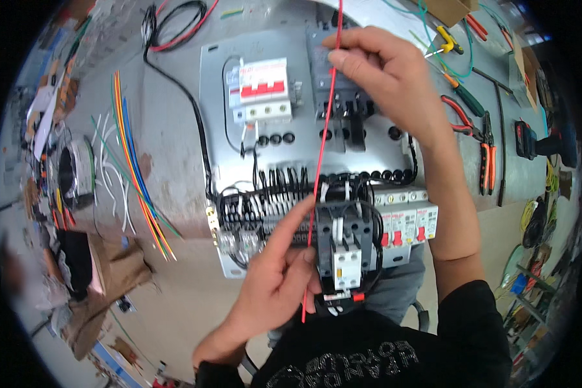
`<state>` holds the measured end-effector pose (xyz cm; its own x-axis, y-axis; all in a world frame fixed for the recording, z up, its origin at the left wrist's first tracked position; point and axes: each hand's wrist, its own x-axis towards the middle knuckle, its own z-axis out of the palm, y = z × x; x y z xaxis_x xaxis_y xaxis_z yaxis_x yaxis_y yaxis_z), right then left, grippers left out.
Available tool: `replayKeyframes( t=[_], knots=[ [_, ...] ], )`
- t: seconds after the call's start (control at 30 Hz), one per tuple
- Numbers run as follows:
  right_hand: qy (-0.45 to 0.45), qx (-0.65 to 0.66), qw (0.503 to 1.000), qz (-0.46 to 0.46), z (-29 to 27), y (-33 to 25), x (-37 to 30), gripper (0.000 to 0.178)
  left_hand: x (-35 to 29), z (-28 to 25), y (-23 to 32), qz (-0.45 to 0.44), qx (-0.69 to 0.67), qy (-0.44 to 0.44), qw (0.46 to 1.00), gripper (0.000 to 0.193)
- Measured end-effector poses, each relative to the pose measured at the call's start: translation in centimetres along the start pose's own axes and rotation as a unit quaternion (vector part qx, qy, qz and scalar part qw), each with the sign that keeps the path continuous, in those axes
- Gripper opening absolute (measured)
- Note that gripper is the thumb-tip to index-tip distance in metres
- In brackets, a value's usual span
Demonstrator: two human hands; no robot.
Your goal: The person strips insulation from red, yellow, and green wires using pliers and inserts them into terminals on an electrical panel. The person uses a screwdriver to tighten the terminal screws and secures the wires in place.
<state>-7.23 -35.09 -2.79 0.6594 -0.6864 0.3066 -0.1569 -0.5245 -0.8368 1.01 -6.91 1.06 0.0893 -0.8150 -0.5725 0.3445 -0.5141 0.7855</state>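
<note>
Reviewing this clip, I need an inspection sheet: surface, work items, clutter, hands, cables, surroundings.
Surface: grey table, metal mounting plate on it.
Work items: red wire crossing the plate; white circuit breaker with red levers.
Clutter: red-handled pliers, orange-handled wire strippers, cordless power tool at right.
Hands: right hand pinches the wire's upper part; left hand touches it lower, grip unclear.
Cables: loose coloured wires at left; black cable beside the plate.
Surroundings: beige floor.

Grey table w/ metal panel on it. L side: multicol. wires, wire coil. R side: red-hdl pliers, orange-hdl hand tool, green-hdl screwdriver.
</note>
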Motion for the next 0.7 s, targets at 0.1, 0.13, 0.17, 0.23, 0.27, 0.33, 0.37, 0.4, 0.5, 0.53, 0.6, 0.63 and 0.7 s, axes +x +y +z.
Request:
replayKeyframes(
  t=[0.1,0.13,0.17,0.23,0.27,0.33,0.37,0.4,0.5,0.53,0.6,0.63,0.7],
  knots=[
    [-0.018,0.027,0.999,0.005,-0.1,0.3,0.1,0.025,0.1,-0.1,0.6,0.003,0.014,-0.012,1.0,0.066],
    [-0.036,0.032,0.999,0.013,-0.1,-0.3,0.0,0.026,0.1,-0.2,0.7,-0.003,0.004,-0.015,1.0,0.066],
    [-0.045,0.031,0.998,0.021,0.0,-0.4,-0.2,0.026,0.0,0.0,0.6,-0.005,0.006,-0.017,1.0,0.067],
    [-0.046,0.028,0.998,0.032,-0.2,-0.7,-0.1,0.027,0.0,-0.1,1.0,-0.005,0.021,-0.024,0.999,0.068],
    [-0.042,0.028,0.998,0.03,-0.2,-0.7,0.0,0.027,-0.1,-0.2,1.3,-0.007,0.026,-0.024,0.999,0.068],
    [-0.03,0.026,0.999,0.028,-0.2,-0.1,-0.1,0.027,0.0,-0.1,1.6,-0.009,0.032,-0.029,0.999,0.069],
    [-0.026,0.025,0.999,0.021,-0.3,-0.1,0.0,0.027,0.0,-0.1,1.6,-0.01,0.033,-0.032,0.999,0.069],
    [-0.024,0.023,0.999,0.014,-0.2,-0.1,0.0,0.027,0.1,-0.2,1.4,-0.01,0.033,-0.034,0.999,0.069],
    [-0.018,0.021,1.0,0.009,0.0,0.1,-0.1,0.027,0.2,-0.3,1.1,-0.003,0.03,-0.033,0.999,0.069],
    [-0.017,0.021,1.0,0.01,0.0,0.1,0.0,0.027,0.1,-0.3,1.1,-0.003,0.028,-0.033,0.999,0.069],
    [-0.018,0.022,0.999,0.017,-0.1,-0.2,-0.1,0.027,0.1,-0.3,1.2,-0.007,0.021,-0.033,0.999,0.068],
    [-0.016,0.023,1.0,0.014,-0.1,0.0,-0.1,0.027,0.1,-0.2,1.3,-0.008,0.024,-0.031,0.999,0.068],
    [-0.018,0.024,0.999,0.016,-0.3,-0.3,-0.1,0.026,0.2,-0.1,1.3,-0.011,0.026,-0.033,0.999,0.068]
  ],
)
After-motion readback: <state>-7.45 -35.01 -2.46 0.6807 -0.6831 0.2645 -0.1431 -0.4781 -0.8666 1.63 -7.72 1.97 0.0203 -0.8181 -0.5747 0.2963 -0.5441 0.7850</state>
